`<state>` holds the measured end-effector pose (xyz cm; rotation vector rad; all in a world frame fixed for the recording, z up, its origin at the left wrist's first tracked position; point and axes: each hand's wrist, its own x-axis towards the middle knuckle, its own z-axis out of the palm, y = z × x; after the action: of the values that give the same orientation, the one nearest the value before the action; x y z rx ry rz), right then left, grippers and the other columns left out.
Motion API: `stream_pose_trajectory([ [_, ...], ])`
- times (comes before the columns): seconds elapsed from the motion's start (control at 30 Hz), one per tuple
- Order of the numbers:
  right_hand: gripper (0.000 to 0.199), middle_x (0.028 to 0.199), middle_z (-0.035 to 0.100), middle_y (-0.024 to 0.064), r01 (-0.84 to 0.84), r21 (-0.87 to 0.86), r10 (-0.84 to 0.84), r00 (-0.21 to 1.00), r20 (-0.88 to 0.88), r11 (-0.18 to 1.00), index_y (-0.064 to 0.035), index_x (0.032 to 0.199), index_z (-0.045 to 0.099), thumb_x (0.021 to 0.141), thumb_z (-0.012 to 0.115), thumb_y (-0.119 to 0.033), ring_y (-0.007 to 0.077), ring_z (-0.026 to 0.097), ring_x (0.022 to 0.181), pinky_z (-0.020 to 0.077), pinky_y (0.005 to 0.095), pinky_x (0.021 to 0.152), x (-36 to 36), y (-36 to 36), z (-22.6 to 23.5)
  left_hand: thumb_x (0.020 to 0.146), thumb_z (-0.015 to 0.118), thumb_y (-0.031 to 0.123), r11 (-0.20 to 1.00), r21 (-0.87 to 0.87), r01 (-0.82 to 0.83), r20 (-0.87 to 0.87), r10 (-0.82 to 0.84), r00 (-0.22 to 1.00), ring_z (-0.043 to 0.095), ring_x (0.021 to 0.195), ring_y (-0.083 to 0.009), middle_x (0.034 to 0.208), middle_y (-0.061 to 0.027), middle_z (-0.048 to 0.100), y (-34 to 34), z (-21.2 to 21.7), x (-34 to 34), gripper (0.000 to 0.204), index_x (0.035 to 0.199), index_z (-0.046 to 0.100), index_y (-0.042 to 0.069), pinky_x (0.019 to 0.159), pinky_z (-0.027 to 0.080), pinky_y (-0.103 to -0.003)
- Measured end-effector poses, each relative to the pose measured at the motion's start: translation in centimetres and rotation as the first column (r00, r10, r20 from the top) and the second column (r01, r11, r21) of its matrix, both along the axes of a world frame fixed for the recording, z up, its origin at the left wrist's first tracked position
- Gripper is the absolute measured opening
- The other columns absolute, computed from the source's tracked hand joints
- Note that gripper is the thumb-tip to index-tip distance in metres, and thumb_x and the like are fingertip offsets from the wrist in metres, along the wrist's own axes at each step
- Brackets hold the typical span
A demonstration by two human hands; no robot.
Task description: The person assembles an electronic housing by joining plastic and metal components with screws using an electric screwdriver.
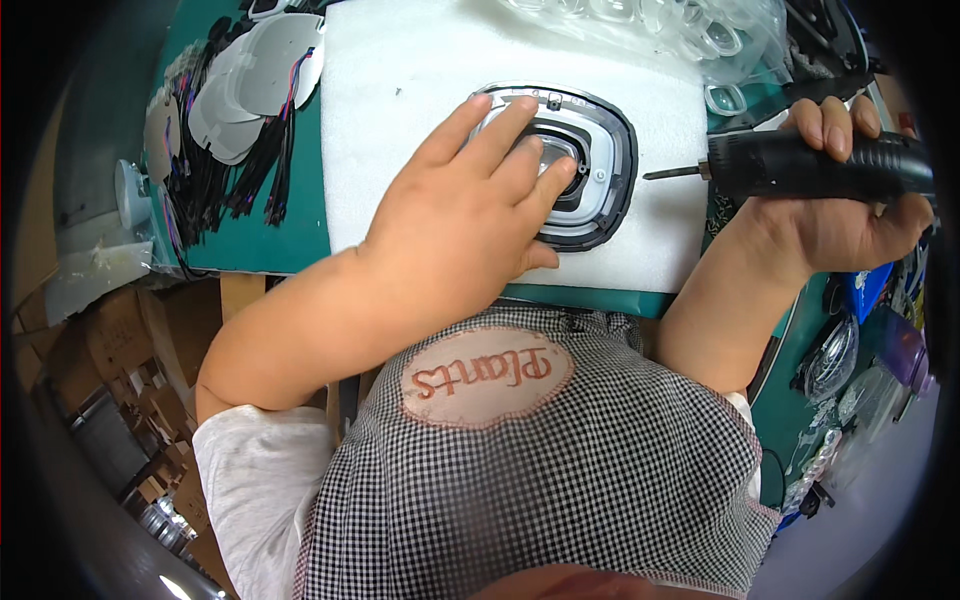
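Observation:
My left hand point(480, 195) lies flat over a rounded black-and-grey plastic housing point(615, 165), fingers stretched across its left half and hiding that part. A clear lens-like piece point(553, 152) shows at the middle of the housing, partly under my fingers. The housing rests on a white foam pad point(370, 130). At the right, my right hand point(840, 190) is wrapped round a black electric screwdriver point(790, 165). Its thin bit points left toward the housing, with a small gap between the tip and the housing's right edge.
Grey-white plastic plates point(275, 65) and bundles of black wires point(265, 180) lie on the green mat point(305, 235) at the left. Clear plastic parts in a bag point(640, 30) sit at the far edge. Bagged parts point(835, 360) crowd the right side. Cardboard boxes point(110, 340) stand lower left.

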<state>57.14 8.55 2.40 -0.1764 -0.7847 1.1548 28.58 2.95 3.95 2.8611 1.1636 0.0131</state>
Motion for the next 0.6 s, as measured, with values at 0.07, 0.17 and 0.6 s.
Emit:
stream_pose_trajectory([
  [0.07, 0.043, 0.095, 0.057, 0.0121, 0.005, -0.004, -0.005, 1.000, -0.003, 1.000, -0.0109, 0.106, 0.060, 0.079, 0.070, -0.042, 0.0212, 0.059, 0.076, 0.0471, 0.0341, 0.073, 0.1, 0.0, 0.2, 0.063, 0.084, 0.044, 1.000, 0.009, -0.025, 0.042, 0.025, 0.999, 0.044, 0.138, -0.0283, 0.128, -0.0046, 0.063, -0.4, -0.7, -0.1, 0.075, 0.130, 0.064, 0.019, 0.118, 0.028, -0.050],
  [0.17, 0.052, 0.096, 0.057, 0.0121, 0.007, -0.006, -0.007, 1.000, -0.011, 1.000, -0.0051, 0.114, 0.056, 0.079, 0.070, -0.041, 0.0204, 0.057, 0.076, 0.0456, 0.0337, 0.072, 0.0, 0.2, 0.3, 0.062, 0.084, 0.044, 0.997, 0.050, -0.059, 0.069, 0.056, 0.996, 0.042, 0.140, -0.0278, 0.127, -0.0038, 0.062, -0.7, -1.9, -0.1, 0.075, 0.130, 0.063, 0.020, 0.119, 0.025, -0.052],
  [0.6, 0.060, 0.104, 0.051, 0.0128, 0.006, 0.121, -0.007, 1.000, 0.011, 0.993, -0.0088, 0.136, 0.049, 0.089, 0.068, -0.041, 0.0194, 0.051, 0.077, 0.0406, 0.0333, 0.069, 0.4, -0.7, -0.2, 0.074, 0.080, 0.039, 1.000, 0.016, 0.007, 0.298, -0.012, 0.955, 0.047, 0.134, -0.0318, 0.120, -0.0050, 0.065, 0.2, -1.1, -1.6, 0.052, 0.118, 0.070, 0.015, 0.113, 0.032, -0.055],
])
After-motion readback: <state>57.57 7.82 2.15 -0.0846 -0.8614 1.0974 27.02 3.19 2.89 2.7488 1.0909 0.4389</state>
